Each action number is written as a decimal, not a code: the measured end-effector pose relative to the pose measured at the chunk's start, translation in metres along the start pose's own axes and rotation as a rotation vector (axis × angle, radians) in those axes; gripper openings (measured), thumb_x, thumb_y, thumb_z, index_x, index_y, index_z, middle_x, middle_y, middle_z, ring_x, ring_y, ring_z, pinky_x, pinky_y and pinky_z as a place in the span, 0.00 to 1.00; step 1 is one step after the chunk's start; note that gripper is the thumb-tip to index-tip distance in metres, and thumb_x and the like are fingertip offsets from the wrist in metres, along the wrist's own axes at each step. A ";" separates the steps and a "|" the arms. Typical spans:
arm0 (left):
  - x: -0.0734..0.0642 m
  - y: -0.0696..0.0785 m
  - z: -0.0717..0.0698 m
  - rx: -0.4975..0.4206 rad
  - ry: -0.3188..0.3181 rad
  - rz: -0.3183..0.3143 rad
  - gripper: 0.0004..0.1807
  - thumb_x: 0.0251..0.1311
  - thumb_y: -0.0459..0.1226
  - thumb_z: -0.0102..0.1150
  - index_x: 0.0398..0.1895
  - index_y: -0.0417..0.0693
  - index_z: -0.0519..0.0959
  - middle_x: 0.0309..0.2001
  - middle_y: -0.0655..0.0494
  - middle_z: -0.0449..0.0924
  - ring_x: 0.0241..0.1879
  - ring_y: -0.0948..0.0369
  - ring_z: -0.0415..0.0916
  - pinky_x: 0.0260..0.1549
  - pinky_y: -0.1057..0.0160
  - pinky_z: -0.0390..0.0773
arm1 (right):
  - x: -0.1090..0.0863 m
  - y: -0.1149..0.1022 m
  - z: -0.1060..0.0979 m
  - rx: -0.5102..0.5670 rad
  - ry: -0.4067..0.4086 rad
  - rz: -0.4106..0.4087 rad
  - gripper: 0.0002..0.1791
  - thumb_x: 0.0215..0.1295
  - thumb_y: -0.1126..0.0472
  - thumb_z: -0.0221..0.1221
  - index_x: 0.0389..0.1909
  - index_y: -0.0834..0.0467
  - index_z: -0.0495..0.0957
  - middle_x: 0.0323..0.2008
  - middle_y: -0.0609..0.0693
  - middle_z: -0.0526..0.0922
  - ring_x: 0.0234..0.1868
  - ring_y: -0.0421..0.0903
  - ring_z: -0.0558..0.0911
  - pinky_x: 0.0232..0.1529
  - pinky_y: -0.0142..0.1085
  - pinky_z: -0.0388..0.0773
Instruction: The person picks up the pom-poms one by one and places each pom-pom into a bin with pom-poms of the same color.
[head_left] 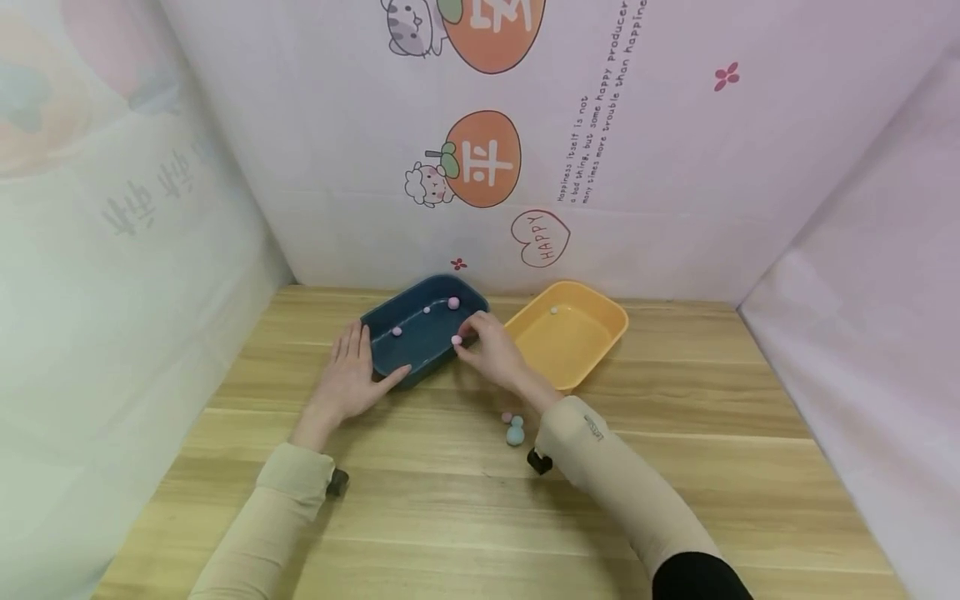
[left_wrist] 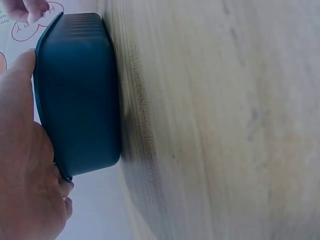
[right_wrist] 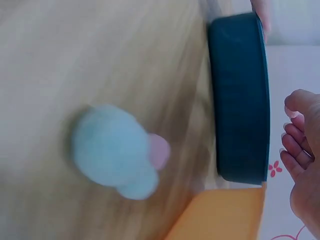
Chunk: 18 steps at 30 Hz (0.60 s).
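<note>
In the head view my right hand (head_left: 492, 348) pinches a small pink pompom (head_left: 457, 340) between thumb and forefinger, over the near right rim of a dark blue basin (head_left: 431, 360). Several pink pompoms lie inside that basin, one of them a larger pompom (head_left: 453, 303) by the far wall. My left hand (head_left: 348, 379) rests against the basin's left end, fingers fairly straight and thumb along the near rim. On the table below the right wrist sit a large light blue pompom (head_left: 515, 436), a smaller light blue pompom (head_left: 517, 422) and a pink pompom (head_left: 507, 417), close together.
A yellow basin (head_left: 592, 362) stands right of the dark blue one, with a small pale pompom (head_left: 554, 311) in it. Both basins are near the back edge of the wooden table (head_left: 420, 500). A printed white cloth (head_left: 637, 233) hangs behind, and pale cloth hangs at both sides.
</note>
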<state>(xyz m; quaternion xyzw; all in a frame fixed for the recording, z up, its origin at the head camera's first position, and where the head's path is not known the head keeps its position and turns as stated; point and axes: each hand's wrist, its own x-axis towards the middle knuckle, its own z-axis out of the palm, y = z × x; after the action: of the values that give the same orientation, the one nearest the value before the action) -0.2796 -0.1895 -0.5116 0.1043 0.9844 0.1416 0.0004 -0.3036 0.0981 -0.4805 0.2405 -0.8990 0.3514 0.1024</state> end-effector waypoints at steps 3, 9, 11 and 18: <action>0.000 0.001 0.001 0.005 0.004 0.000 0.69 0.72 0.77 0.43 0.88 0.26 0.38 0.90 0.28 0.35 0.90 0.35 0.35 0.89 0.35 0.42 | 0.007 0.002 -0.003 -0.011 0.005 0.012 0.10 0.69 0.65 0.73 0.45 0.63 0.85 0.47 0.58 0.85 0.52 0.54 0.85 0.59 0.45 0.87; 0.001 0.004 0.002 -0.001 0.003 0.009 0.70 0.72 0.78 0.42 0.88 0.27 0.38 0.90 0.29 0.35 0.91 0.35 0.34 0.89 0.35 0.42 | 0.009 0.005 -0.007 -0.016 -0.013 0.044 0.10 0.70 0.64 0.73 0.47 0.63 0.85 0.49 0.57 0.85 0.54 0.54 0.85 0.61 0.45 0.87; 0.002 0.004 0.001 -0.010 0.002 0.008 0.70 0.72 0.78 0.43 0.88 0.27 0.38 0.90 0.29 0.34 0.91 0.35 0.34 0.89 0.35 0.41 | 0.009 0.005 -0.006 -0.026 -0.011 0.045 0.10 0.71 0.64 0.73 0.47 0.63 0.85 0.49 0.57 0.86 0.54 0.53 0.85 0.61 0.45 0.87; 0.000 0.000 0.002 -0.011 0.011 -0.001 0.69 0.72 0.77 0.45 0.88 0.26 0.39 0.90 0.28 0.35 0.90 0.34 0.35 0.89 0.35 0.42 | 0.019 0.016 0.009 0.013 -0.032 0.005 0.12 0.73 0.57 0.72 0.48 0.62 0.85 0.49 0.56 0.86 0.55 0.52 0.85 0.63 0.44 0.86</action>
<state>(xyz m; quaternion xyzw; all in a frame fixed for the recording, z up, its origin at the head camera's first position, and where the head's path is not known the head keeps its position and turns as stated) -0.2800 -0.1888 -0.5136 0.1032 0.9836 0.1478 -0.0046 -0.3277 0.0953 -0.4896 0.2446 -0.8987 0.3537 0.0858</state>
